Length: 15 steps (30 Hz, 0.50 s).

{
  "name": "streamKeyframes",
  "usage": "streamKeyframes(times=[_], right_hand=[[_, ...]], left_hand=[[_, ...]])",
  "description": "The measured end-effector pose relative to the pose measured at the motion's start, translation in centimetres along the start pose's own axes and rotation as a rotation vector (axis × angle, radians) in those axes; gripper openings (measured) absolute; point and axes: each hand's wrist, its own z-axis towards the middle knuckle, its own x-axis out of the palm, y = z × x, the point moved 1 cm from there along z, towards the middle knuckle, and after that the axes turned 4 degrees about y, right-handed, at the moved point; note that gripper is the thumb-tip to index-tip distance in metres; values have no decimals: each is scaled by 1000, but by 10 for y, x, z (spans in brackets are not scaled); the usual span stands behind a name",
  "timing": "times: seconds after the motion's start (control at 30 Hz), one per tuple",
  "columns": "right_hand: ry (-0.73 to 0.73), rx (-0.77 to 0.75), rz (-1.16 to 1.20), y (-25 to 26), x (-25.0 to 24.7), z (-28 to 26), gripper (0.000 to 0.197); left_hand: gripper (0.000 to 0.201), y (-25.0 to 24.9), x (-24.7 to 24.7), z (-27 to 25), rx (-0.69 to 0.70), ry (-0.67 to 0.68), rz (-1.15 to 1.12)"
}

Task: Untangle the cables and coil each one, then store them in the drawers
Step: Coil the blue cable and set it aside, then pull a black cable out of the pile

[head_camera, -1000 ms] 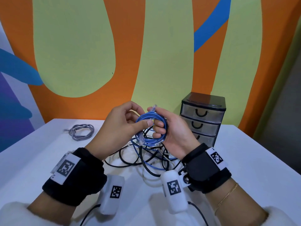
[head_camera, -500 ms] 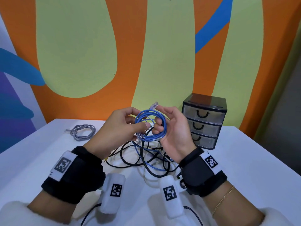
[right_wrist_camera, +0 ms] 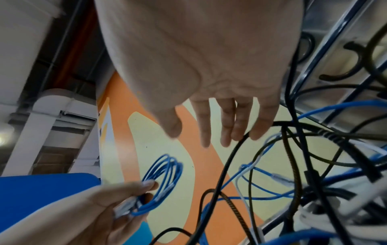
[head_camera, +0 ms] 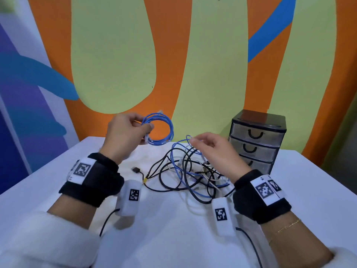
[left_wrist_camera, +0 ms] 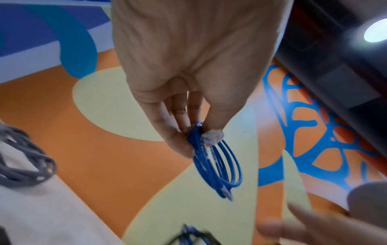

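A blue cable wound into a small coil [head_camera: 161, 128] [left_wrist_camera: 217, 164] [right_wrist_camera: 161, 184] hangs in the air above the table's far side. My left hand [head_camera: 135, 130] [left_wrist_camera: 194, 132] pinches the coil at its left edge, with a clear plug under the thumb. My right hand [head_camera: 201, 140] [right_wrist_camera: 211, 136] hovers over the tangle with relaxed, spread fingers and holds nothing. The tangle of black, blue and white cables [head_camera: 189, 171] [right_wrist_camera: 293, 174] lies on the white table [head_camera: 173, 229]. A black three-drawer unit [head_camera: 257, 140] stands at the back right, all drawers closed.
A coiled grey cable [left_wrist_camera: 23, 160] lies on the table to the left, seen only in the left wrist view. The painted wall stands directly behind the table. A black plug end [head_camera: 136, 169] sticks out at the tangle's left side.
My right hand has let go of the blue coil and moved right and down over the tangle. The left hand has carried the coil to the left, away from the tangle.
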Motion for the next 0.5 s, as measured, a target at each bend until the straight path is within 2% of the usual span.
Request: streamKeyframes(times=[0.13,0.23,0.33,0.4,0.5], right_hand=[[261,78,-205,-18,10,3,42],[395,80,-185,-22,15,3,33],[410,35,-194,-27,18,5,19],[378,12,-192,-31,20,9,11],[324,15,-195,-36,22,11,15]], left_hand=[[19,21,-56,21,-166,-159,41],[21,61,-102,37,-315,-251,169],[24,110,-140,61,-419,-309,340],[23,104,-147,54,-492,-333,447],[19,109,-149,52,-575,-298,493]])
